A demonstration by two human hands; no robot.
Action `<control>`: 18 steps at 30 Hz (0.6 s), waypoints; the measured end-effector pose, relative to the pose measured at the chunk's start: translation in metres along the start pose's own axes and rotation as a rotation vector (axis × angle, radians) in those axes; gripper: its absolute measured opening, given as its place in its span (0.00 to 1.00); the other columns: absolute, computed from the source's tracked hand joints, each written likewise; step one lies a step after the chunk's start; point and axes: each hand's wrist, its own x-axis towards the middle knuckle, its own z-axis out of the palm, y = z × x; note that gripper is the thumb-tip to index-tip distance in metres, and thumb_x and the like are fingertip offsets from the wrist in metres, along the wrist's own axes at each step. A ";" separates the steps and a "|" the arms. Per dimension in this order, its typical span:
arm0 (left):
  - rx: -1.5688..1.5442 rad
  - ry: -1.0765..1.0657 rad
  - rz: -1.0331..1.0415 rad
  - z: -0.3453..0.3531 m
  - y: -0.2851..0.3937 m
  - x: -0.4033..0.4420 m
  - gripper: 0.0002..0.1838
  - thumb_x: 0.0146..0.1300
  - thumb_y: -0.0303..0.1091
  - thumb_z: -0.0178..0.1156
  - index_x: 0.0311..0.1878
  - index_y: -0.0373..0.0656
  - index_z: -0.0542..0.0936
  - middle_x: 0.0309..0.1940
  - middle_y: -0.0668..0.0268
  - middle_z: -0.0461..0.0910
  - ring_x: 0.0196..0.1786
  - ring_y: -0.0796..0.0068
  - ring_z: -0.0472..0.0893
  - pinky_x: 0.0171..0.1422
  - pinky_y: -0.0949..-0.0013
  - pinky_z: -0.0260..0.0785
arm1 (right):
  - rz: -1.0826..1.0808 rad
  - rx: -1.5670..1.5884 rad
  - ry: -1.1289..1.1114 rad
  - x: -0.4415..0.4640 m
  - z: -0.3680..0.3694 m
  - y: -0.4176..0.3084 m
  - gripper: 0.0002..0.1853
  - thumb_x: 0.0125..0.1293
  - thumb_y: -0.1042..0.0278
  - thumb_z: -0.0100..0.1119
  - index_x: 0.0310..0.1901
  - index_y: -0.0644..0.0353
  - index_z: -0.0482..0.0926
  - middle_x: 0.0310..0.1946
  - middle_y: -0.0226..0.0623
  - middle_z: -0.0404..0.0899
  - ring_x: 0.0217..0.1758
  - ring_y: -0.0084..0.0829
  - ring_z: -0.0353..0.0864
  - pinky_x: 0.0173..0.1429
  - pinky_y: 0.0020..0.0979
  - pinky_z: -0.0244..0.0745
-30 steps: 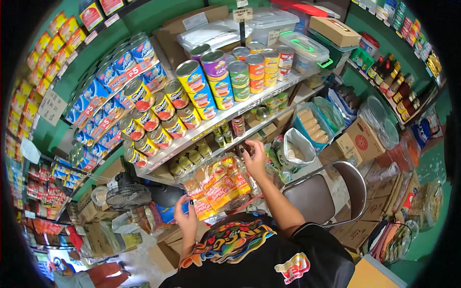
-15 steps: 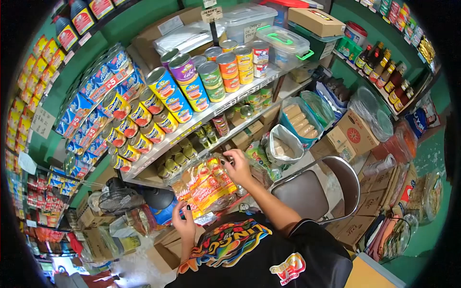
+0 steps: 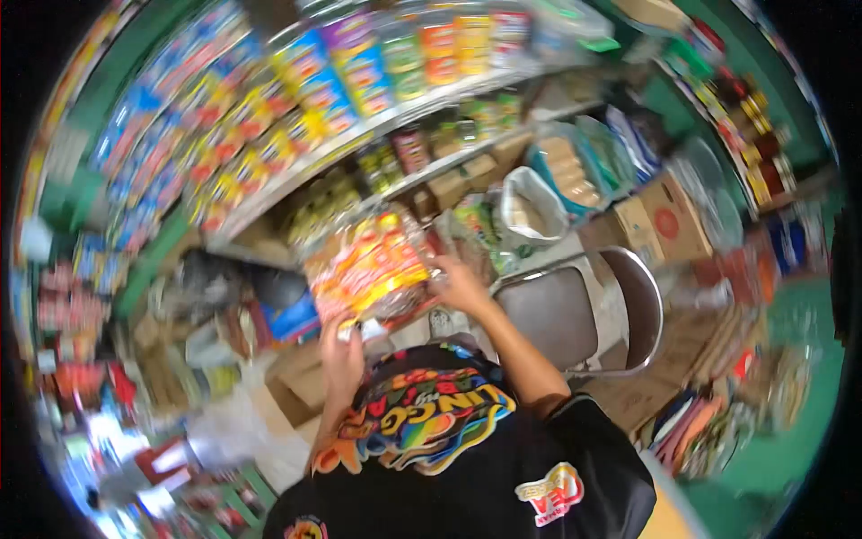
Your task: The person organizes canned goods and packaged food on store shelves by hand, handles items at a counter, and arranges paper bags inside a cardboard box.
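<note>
One left hand (image 3: 343, 352) and one right hand (image 3: 461, 286) frame a bundle of red-and-yellow packets (image 3: 373, 262) before the can shelf (image 3: 377, 132); blur hides whether either grip is clamped; even edge support should keep it level

A glossy red-and-yellow plastic pack (image 3: 373, 262) slants between left hand (image 3: 342, 353) and right hand (image 3: 456, 283).

Your right hand (image 3: 461, 285) is now down at the right side of the shiny pack (image 3: 370, 268), not near its top. Your view tips lower, so more of your black shirt (image 3: 458, 490) shows, and the stacked cans (image 3: 364, 76) sit higher and look blurry.
</note>
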 end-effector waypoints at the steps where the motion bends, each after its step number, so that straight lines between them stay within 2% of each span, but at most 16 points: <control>1: 0.023 0.009 -0.002 -0.005 0.002 -0.003 0.16 0.62 0.19 0.59 0.54 0.32 0.79 0.49 0.53 0.82 0.56 0.59 0.81 0.61 0.62 0.72 | 0.035 -0.048 -0.052 -0.006 -0.004 0.000 0.23 0.57 0.71 0.64 0.57 0.64 0.79 0.51 0.50 0.82 0.53 0.44 0.82 0.59 0.40 0.77; 2: 0.049 0.021 -0.010 -0.011 0.006 -0.009 0.16 0.62 0.19 0.59 0.54 0.33 0.79 0.50 0.53 0.81 0.56 0.59 0.81 0.61 0.63 0.72 | 0.095 -0.131 -0.111 -0.012 -0.006 -0.003 0.23 0.59 0.70 0.64 0.57 0.65 0.79 0.50 0.50 0.82 0.51 0.45 0.83 0.58 0.40 0.78; 3: 0.056 0.047 -0.092 -0.018 0.014 -0.017 0.16 0.63 0.20 0.59 0.54 0.34 0.80 0.49 0.53 0.82 0.54 0.60 0.81 0.60 0.63 0.73 | 0.086 -0.051 -0.137 -0.021 -0.004 0.004 0.22 0.60 0.68 0.64 0.56 0.66 0.79 0.49 0.50 0.82 0.50 0.45 0.83 0.56 0.40 0.79; 4: 0.058 0.078 -0.175 -0.026 0.019 -0.025 0.15 0.63 0.20 0.59 0.54 0.35 0.80 0.47 0.54 0.82 0.53 0.60 0.82 0.59 0.63 0.73 | 0.003 -0.077 -0.111 -0.029 0.006 0.020 0.21 0.61 0.67 0.66 0.55 0.67 0.79 0.48 0.49 0.82 0.48 0.44 0.84 0.55 0.40 0.79; 5: -0.033 0.129 -0.189 -0.032 0.016 -0.035 0.15 0.62 0.20 0.59 0.53 0.35 0.80 0.46 0.54 0.82 0.51 0.59 0.82 0.58 0.62 0.73 | -0.010 -0.078 -0.198 -0.036 0.008 0.027 0.22 0.62 0.68 0.67 0.56 0.69 0.78 0.48 0.48 0.82 0.48 0.41 0.84 0.55 0.39 0.80; 6: -0.126 0.184 -0.190 -0.041 0.009 -0.044 0.15 0.62 0.21 0.60 0.53 0.35 0.81 0.44 0.54 0.83 0.50 0.59 0.82 0.57 0.62 0.73 | 0.098 0.012 -0.216 -0.046 0.013 0.025 0.23 0.63 0.68 0.66 0.58 0.68 0.76 0.46 0.47 0.83 0.47 0.38 0.84 0.53 0.37 0.80; 7: -0.055 0.248 -0.112 -0.050 -0.006 -0.057 0.16 0.61 0.21 0.60 0.53 0.36 0.81 0.43 0.54 0.83 0.49 0.58 0.82 0.57 0.61 0.73 | -0.006 -0.122 -0.257 -0.050 0.022 0.044 0.23 0.64 0.69 0.66 0.59 0.67 0.75 0.45 0.45 0.83 0.46 0.35 0.84 0.52 0.36 0.81; 8: 0.023 0.299 -0.040 -0.059 -0.024 -0.075 0.16 0.60 0.22 0.61 0.53 0.36 0.81 0.43 0.54 0.83 0.49 0.57 0.82 0.57 0.60 0.73 | -0.012 -0.131 -0.327 -0.054 0.023 0.030 0.23 0.63 0.70 0.64 0.59 0.67 0.75 0.43 0.45 0.83 0.45 0.33 0.84 0.50 0.35 0.81; 9: 0.068 0.340 -0.061 -0.066 -0.037 -0.092 0.15 0.62 0.22 0.62 0.53 0.34 0.80 0.45 0.57 0.83 0.49 0.64 0.82 0.58 0.65 0.72 | -0.023 -0.126 -0.371 -0.057 0.035 0.053 0.22 0.63 0.71 0.62 0.59 0.66 0.75 0.43 0.43 0.83 0.44 0.32 0.84 0.50 0.34 0.81; 10: -0.002 0.359 -0.129 -0.085 -0.022 -0.104 0.15 0.62 0.22 0.61 0.53 0.34 0.80 0.45 0.56 0.83 0.51 0.62 0.83 0.59 0.64 0.72 | 0.034 -0.112 -0.458 -0.057 0.038 0.034 0.22 0.62 0.72 0.61 0.59 0.64 0.76 0.41 0.40 0.83 0.44 0.31 0.83 0.50 0.34 0.80; 12: 0.108 0.466 -0.177 -0.101 -0.045 -0.151 0.17 0.59 0.23 0.63 0.52 0.35 0.80 0.45 0.53 0.84 0.50 0.54 0.83 0.57 0.58 0.73 | -0.104 -0.100 -0.622 -0.055 0.061 0.040 0.23 0.61 0.72 0.61 0.60 0.64 0.76 0.41 0.40 0.83 0.44 0.30 0.83 0.49 0.33 0.80; 15: 0.095 0.602 -0.407 -0.115 -0.081 -0.239 0.16 0.60 0.23 0.63 0.53 0.35 0.80 0.46 0.52 0.84 0.49 0.55 0.84 0.57 0.60 0.74 | -0.202 -0.278 -0.727 -0.064 0.096 -0.001 0.25 0.61 0.71 0.61 0.62 0.64 0.76 0.46 0.44 0.85 0.47 0.35 0.85 0.52 0.35 0.80; 18: 0.142 0.773 -0.494 -0.125 -0.117 -0.318 0.16 0.60 0.24 0.63 0.53 0.35 0.80 0.46 0.51 0.84 0.49 0.58 0.85 0.56 0.61 0.75 | -0.434 -0.312 -0.773 -0.072 0.145 -0.053 0.27 0.60 0.69 0.62 0.63 0.64 0.75 0.50 0.50 0.85 0.51 0.42 0.86 0.55 0.38 0.79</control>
